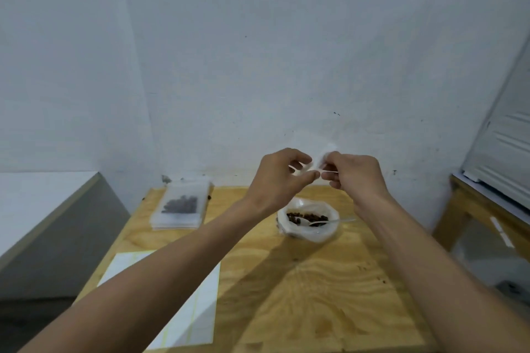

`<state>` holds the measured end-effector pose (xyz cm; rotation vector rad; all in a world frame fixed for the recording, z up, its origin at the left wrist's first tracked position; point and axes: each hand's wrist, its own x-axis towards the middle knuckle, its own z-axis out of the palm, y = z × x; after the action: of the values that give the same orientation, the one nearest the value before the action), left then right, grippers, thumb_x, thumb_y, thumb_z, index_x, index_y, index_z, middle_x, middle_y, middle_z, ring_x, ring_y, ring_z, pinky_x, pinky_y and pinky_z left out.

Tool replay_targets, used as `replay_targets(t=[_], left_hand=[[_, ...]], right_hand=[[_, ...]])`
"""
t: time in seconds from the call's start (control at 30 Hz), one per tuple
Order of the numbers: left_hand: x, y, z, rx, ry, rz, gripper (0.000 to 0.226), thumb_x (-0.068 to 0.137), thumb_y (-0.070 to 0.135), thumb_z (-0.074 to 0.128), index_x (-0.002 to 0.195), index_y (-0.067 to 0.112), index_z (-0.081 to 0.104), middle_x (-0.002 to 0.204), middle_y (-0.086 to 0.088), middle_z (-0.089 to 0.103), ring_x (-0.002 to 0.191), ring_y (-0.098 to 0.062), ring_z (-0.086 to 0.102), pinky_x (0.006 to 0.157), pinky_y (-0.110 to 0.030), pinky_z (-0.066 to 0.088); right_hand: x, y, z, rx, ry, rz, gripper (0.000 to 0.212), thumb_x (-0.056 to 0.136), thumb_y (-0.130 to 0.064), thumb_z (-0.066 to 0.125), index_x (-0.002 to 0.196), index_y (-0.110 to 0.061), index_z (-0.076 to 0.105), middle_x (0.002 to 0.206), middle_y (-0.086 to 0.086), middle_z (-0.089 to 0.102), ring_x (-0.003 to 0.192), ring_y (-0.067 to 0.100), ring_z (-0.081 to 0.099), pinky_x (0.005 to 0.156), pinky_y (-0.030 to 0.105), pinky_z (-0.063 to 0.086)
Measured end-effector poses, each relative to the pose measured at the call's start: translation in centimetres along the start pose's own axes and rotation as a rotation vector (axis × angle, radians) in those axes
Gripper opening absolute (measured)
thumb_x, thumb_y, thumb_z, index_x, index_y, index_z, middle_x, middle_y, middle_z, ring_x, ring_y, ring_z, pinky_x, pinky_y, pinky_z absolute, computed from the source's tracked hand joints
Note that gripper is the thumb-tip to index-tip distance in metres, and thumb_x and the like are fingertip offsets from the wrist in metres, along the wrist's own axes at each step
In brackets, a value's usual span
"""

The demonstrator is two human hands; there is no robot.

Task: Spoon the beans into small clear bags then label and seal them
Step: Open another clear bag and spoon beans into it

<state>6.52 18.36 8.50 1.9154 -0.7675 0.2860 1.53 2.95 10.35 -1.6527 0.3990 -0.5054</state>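
Both my hands are raised above the wooden table [315, 295] and pinch a small clear bag [320, 158] between them. My left hand [279, 175] holds its left edge with thumb and fingers. My right hand [354, 173] grips the right edge. The bag is blurred against the wall. Below the hands stands an open plastic bag of dark beans [308, 219] with a clear plastic spoon [329, 221] lying in it. A filled clear bag with beans [180, 205] lies on a stack of clear bags at the table's far left.
A white label sheet [177, 304] lies at the table's near left, partly under my left forearm. A grey-white counter [43, 209] flanks the left side. A second wooden table [487, 209] with a white panel stands on the right. The wall is close behind.
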Motion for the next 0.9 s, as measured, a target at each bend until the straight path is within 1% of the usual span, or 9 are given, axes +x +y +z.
replay_targets(t=[0.1,0.2,0.37,0.47,0.53,0.6,0.73,0.83,0.9], left_hand=[[-0.1,-0.4,0.2,-0.039,-0.005,-0.056,0.028,0.088,0.023,0.079,0.113,0.012,0.074,0.103,0.007,0.074,0.092,-0.006,0.069,0.08,-0.016,0.054],[0.2,-0.8,0.3,-0.089,-0.025,-0.128,0.024,0.089,0.019,0.077,0.111,0.012,0.076,0.099,0.006,0.076,0.092,-0.004,0.071,0.077,-0.011,0.054],[0.1,-1.1,0.7,-0.094,-0.012,-0.126,0.014,0.091,0.014,0.073,0.104,0.012,0.08,0.092,0.004,0.078,0.084,-0.001,0.072,0.071,-0.007,0.051],[-0.1,-1.3,1.2,-0.035,0.029,-0.082,0.015,0.093,0.01,0.068,0.101,0.009,0.081,0.09,0.0,0.08,0.083,-0.008,0.074,0.075,-0.017,0.057],[-0.2,-1.5,1.5,-0.013,0.046,-0.065,0.014,0.094,0.009,0.067,0.1,0.007,0.08,0.086,-0.003,0.079,0.079,-0.015,0.075,0.076,-0.026,0.058],[-0.3,-1.4,1.9,0.0,0.061,-0.049,0.014,0.094,0.009,0.067,0.102,0.007,0.079,0.085,-0.004,0.079,0.077,-0.017,0.075,0.076,-0.029,0.059],[0.0,-1.4,1.8,0.049,0.079,-0.033,0.015,0.095,0.009,0.067,0.103,0.006,0.079,0.088,-0.005,0.079,0.08,-0.017,0.074,0.078,-0.028,0.057],[0.0,-1.2,1.7,0.083,0.093,-0.04,0.016,0.094,0.007,0.066,0.103,0.005,0.079,0.087,-0.006,0.079,0.079,-0.018,0.074,0.079,-0.033,0.059],[0.1,-0.8,1.8,0.109,0.11,-0.03,0.017,0.094,0.006,0.064,0.102,0.004,0.079,0.087,-0.008,0.079,0.079,-0.019,0.074,0.08,-0.035,0.059]], right_hand=[[0.0,0.8,0.0,-0.029,-0.052,-0.051,0.025,0.096,-0.025,0.068,0.08,-0.008,0.077,0.076,0.0,0.075,0.067,0.008,0.072,0.065,0.025,0.052],[0.0,1.5,-0.4,-0.157,-0.091,-0.149,0.027,0.1,-0.029,0.065,0.084,-0.011,0.077,0.083,-0.002,0.077,0.072,0.007,0.073,0.067,0.025,0.053],[-0.2,2.0,-0.8,-0.308,-0.085,-0.242,0.023,0.1,-0.03,0.064,0.088,-0.015,0.076,0.084,-0.003,0.076,0.082,0.015,0.074,0.072,0.03,0.059],[-0.5,2.1,-0.8,-0.433,-0.068,-0.31,0.022,0.099,-0.034,0.066,0.09,-0.016,0.075,0.078,-0.006,0.073,0.077,0.01,0.072,0.077,0.034,0.061],[-0.7,2.0,-0.5,-0.489,-0.061,-0.326,0.022,0.096,-0.034,0.068,0.081,-0.02,0.073,0.073,-0.008,0.072,0.074,0.008,0.07,0.077,0.034,0.06],[-0.9,1.7,-0.1,-0.523,-0.078,-0.304,0.019,0.091,-0.031,0.07,0.074,-0.022,0.072,0.072,-0.009,0.072,0.073,0.01,0.07,0.075,0.036,0.061],[-0.7,1.9,0.2,-0.487,-0.151,-0.2,0.019,0.093,-0.023,0.065,0.078,-0.013,0.072,0.078,-0.003,0.073,0.074,0.016,0.074,0.068,0.031,0.064],[-0.6,2.1,0.3,-0.471,-0.187,-0.156,0.026,0.095,-0.023,0.058,0.084,-0.002,0.069,0.08,0.003,0.074,0.066,0.012,0.075,0.073,0.034,0.062],[-0.6,2.0,0.5,-0.445,-0.188,-0.141,0.032,0.097,-0.021,0.054,0.082,0.006,0.064,0.08,0.008,0.075,0.066,0.01,0.076,0.075,0.035,0.059]])
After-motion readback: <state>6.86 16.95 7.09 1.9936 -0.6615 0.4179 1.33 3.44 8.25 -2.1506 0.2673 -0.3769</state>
